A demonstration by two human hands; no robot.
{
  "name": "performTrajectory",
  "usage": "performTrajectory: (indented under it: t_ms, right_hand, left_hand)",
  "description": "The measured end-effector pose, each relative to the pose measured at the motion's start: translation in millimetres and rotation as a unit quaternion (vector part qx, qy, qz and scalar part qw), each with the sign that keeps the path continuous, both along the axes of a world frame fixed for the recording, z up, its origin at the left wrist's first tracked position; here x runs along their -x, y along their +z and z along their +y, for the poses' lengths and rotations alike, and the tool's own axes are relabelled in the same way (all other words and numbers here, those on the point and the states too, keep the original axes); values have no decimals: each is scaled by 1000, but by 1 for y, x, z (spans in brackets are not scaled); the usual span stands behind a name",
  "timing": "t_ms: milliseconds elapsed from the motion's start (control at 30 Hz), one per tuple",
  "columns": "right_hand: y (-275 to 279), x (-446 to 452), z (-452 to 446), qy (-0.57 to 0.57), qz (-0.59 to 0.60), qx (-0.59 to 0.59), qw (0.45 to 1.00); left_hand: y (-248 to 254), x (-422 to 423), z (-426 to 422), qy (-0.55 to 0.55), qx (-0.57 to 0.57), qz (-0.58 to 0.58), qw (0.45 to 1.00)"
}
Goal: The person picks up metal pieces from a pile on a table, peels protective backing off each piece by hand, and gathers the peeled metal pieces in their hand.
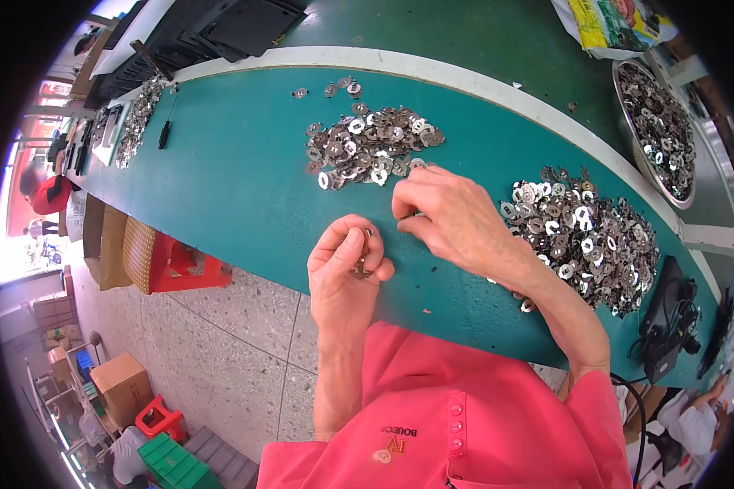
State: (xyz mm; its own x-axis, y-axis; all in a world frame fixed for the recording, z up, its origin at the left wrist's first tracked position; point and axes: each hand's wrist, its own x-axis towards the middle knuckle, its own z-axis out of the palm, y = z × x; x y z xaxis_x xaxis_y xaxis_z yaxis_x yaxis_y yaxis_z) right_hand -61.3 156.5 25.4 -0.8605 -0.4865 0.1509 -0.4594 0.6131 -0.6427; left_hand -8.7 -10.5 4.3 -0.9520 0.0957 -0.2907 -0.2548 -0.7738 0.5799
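My left hand [338,273] is curled palm-up near the table's front edge, its fingers closed round several small flat metal pieces [362,262]. Just to the right, my right hand [458,218] is held over the green table with thumb and index finger pinched together; whatever is between them is hidden. Beyond both hands lies a loose pile of small round metal pieces [367,145] with cut-out slots. A bigger heap of the same pieces [591,240] spreads to the right, beside my right forearm.
The green table [228,122] has a pale rim at the back. A metal bowl [685,196] full of similar pieces stands back right. A black device with cables [669,326] sits at the right end. More metal pieces [141,118] and a black pen-like tool [164,134] lie far left.
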Motion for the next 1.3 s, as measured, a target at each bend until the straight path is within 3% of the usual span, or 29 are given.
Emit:
performTrajectory:
  t_ms: [100,200,300,400,500,700,1000,1100,1200,1300]
  right_hand:
    - [12,9,6,-42,-245,151,957]
    - [12,13,9,-43,-344,287,893]
    - [10,12,7,-11,-359,357,862]
    - [19,10,6,-36,-390,325,861]
    - [24,10,7,-20,-396,277,875]
    - [19,4,2,-9,-342,335,878]
    - [25,-5,-3,21,-169,223,960]
    - [29,-5,-1,32,-246,258,934]
    - [35,0,12,44,-62,53,996]
    - [25,-2,23,14,37,-60,997]
  left_hand:
    - [4,0,3,7,0,-5,1000]
    - [5,1,4,7,14,0,1000]
    - [3,1,5,2,44,3,999]
    - [9,-1,10,0,103,-2,995]
    - [6,0,8,2,78,-6,997]
    - [4,-1,7,-8,99,6,995]
    - [1,-2,7,-12,113,17,993]
    - [3,-1,7,-13,98,13,995]
    - [4,-1,5,-20,68,15,997]
    - [5,0,6,4,32,-9,999]
